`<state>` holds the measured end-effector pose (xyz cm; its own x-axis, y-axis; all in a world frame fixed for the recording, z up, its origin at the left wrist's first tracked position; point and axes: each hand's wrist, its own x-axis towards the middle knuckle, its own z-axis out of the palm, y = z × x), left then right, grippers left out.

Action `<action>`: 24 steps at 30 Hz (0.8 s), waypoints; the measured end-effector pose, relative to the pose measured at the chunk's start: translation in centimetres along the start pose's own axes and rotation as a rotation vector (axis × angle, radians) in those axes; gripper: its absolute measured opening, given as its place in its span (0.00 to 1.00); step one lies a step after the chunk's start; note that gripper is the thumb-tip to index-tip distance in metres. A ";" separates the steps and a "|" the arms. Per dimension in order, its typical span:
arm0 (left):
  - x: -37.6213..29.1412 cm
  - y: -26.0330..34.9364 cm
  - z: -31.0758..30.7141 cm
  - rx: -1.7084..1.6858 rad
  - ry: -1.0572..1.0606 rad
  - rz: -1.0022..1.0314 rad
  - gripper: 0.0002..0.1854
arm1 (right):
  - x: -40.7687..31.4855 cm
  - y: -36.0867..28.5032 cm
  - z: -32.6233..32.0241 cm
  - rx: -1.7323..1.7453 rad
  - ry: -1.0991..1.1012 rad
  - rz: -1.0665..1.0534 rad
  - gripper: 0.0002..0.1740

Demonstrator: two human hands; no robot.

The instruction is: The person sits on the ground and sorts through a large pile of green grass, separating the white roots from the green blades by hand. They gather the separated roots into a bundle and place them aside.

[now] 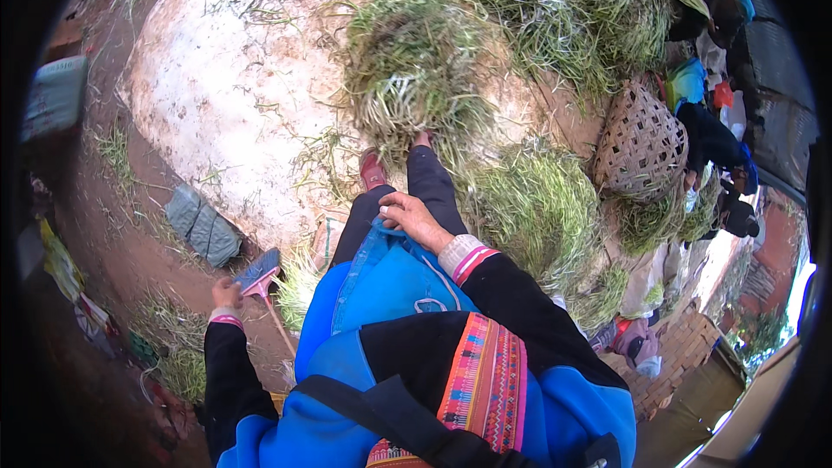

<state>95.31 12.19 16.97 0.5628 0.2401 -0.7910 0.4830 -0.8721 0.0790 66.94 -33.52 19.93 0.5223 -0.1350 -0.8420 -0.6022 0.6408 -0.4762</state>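
Note:
My right hand [413, 220] grips the edge of a blue cloth apron [383, 279] in front of my thighs. Out to the left, my left hand [227, 292] hangs beside a broom with blue bristles [260, 268] and a pink head; whether its fingers touch the broom or are apart cannot be told. A large heap of green plant stalks [416, 65] lies at my feet on a pale, dirt-marked ground sheet [227, 97]. A second heap of stalks [536, 208] is to the right of my legs.
A folded grey-green sack [203, 225] lies at the sheet's edge. More stalks [552, 6] are piled at the upper right, near a woven basket [642, 140]. Beyond the basket is a person in dark clothes [712, 136]; another person [634, 341] is at the lower right. A pale block-shaped package [55, 97] stands far left.

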 end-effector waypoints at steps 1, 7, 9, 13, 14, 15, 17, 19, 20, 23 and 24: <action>1.3 4.7 1.5 -0.034 0.006 0.129 0.22 | -0.4 0.3 -0.9 0.030 0.058 -0.006 0.21; -4.4 31.9 11.3 -0.067 -0.367 0.845 0.26 | -2.5 5.6 -5.1 0.223 0.375 0.023 0.19; -9.1 34.7 12.8 -0.169 -0.514 0.998 0.24 | -2.1 7.4 -5.1 0.105 0.427 -0.026 0.18; -14.2 31.5 14.3 -0.168 -0.665 0.906 0.25 | -1.2 9.5 -4.7 -0.205 0.443 -0.019 0.18; -14.6 29.6 14.7 -0.081 -0.634 0.823 0.25 | -1.3 9.9 -4.4 -0.305 0.383 -0.045 0.18; -14.9 27.6 15.2 -0.006 -0.608 0.768 0.25 | -1.4 10.2 -4.2 -0.397 0.335 -0.045 0.19; -15.9 23.1 16.2 0.301 -0.571 0.763 0.25 | -1.7 11.0 -3.5 -0.458 0.238 0.020 0.20; -17.9 18.6 17.7 0.451 -0.681 0.661 0.23 | -2.3 12.2 -3.2 -0.547 0.183 -0.016 0.21; -19.2 16.8 18.2 0.610 -0.703 0.948 0.22 | -2.7 12.9 -3.3 -0.544 0.172 -0.011 0.22; -22.6 13.3 21.2 0.896 -0.638 1.221 0.20 | -4.4 15.9 -4.7 -0.516 0.161 -0.003 0.23; -23.5 12.7 22.2 0.894 -0.593 1.300 0.19 | -5.2 17.0 -5.6 -0.509 0.158 0.006 0.23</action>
<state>73.33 -13.94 23.11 -0.1583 -0.7829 -0.6016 -0.6875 -0.3499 0.6363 50.62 -26.14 14.78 0.4441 -0.2700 -0.8543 -0.8424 0.1990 -0.5008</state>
